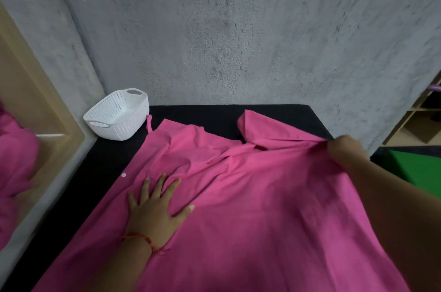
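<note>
A large pink shirt (257, 208) lies spread over the black table (205, 115), its collar and a sleeve toward the far edge. My left hand (157, 210) presses flat on the cloth near its left side, fingers straight and spread; a red thread circles the wrist. My right hand (343, 151), slightly blurred, grips a fold of the shirt at its far right edge, with the fabric bunched under the fingers. A white button (123, 175) shows on the shirt's left hem.
A white perforated plastic basket (118, 116) stands at the table's far left corner against the grey concrete wall. A mirror in a wooden frame (35, 105) leans at the left. Wooden shelves (420, 115) and a green surface (415, 167) are at the right.
</note>
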Demonstrator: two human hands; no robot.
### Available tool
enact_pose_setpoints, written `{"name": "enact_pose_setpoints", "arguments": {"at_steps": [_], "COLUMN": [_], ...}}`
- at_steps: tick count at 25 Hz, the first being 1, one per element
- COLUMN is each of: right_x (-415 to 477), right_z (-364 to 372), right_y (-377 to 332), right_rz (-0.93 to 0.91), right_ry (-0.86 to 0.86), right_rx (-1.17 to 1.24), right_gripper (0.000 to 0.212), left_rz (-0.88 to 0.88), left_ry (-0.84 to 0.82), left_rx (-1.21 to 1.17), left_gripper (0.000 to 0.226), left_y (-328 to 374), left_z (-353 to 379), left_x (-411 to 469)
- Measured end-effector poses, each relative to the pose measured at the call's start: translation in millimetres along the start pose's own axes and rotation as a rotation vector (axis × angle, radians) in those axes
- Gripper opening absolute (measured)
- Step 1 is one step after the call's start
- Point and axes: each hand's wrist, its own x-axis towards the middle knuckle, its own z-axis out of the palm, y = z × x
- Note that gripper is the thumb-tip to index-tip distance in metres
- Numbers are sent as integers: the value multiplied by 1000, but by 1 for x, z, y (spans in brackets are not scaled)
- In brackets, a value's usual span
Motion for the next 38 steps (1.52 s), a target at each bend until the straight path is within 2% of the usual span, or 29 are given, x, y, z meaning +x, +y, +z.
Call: {"name": "enact_pose_setpoints", "arguments": {"at_steps": [2, 3, 4, 7, 9, 11, 12, 14, 16, 19, 23, 25, 27, 29, 31, 32, 34, 36, 37, 38], "right_x": [-8, -14, -20, -38, -45, -49, -47, -35, -12, 40, 53, 21, -27, -72, -97, -100, -101, -100, -100, -101], "right_z": [11, 18, 26, 46, 51, 61, 66, 64, 50, 22, 22, 41, 68, 93, 105, 106, 103, 105, 106, 105], "right_y": [23, 26, 23, -22, -66, -96, -103, -110, -111, -97, -76, -69, -44, -17, -5, -4, -8, -9, -10, -9], "right_rz": [120, 105, 13, -517, -669, -613, -569, -502, -426, -253, -35, -154, -390, -584, -595, -577, -548, -551, -548, -551], "right_ry": [-23, -1, 41, 147, 77, -29, -57, -48, 70, 216, 121, 171, 214, 97, -32, -47, -59, -43, -45, -42], "right_rx": [-139, -202, -221, -96, -65, -179, -203, -113, 66, 226, 102, 78, 52, -82, -218, -245, -284, -284, -271, -265], "right_gripper": [36, 39, 42, 38, 43, 61, 60, 36, 23, 31, 49, 46, 44, 54, 60, 62, 66, 68, 68, 68], "left_rz": [3, 6, 9, 3, 1, -4, -6, -9, -12, -15, -9, -11, -32, -37, -34, -24, 1, 13, 11, 15], "left_ry": [12, 18, 23, 41, 34, 26, 23, 33, 43, 44, 52, 27, -19, -62, -96, -51, 143, 305, 268, 157], "left_rx": [5, 8, 11, 7, 11, 12, 13, 13, 9, 18, 13, 17, 7, 21, 45, 56, -49, -264, -328, -310], "left_gripper": [100, 99, 98, 96, 96, 96, 96, 98, 99, 97, 94, 96, 98, 99, 93, 85, 68, 45, 35, 29], "left_y": [1, 1, 1, 1, 2, 1, 1, 2, 3, 2, 1, 1, 3, 6, 8, 8, 7, 9, 14, 22], "left_z": [2, 2, 2, 3, 4, 5, 5, 5, 4, 6, 8, 7, 2, -3, -12, -18, -35, -55, -64, -69], "left_x": [0, 0, -1, 0, 2, 2, 2, 1, 0, 2, 1, 2, 2, 1, 2, 8, 45, 100, 127, 151]}}
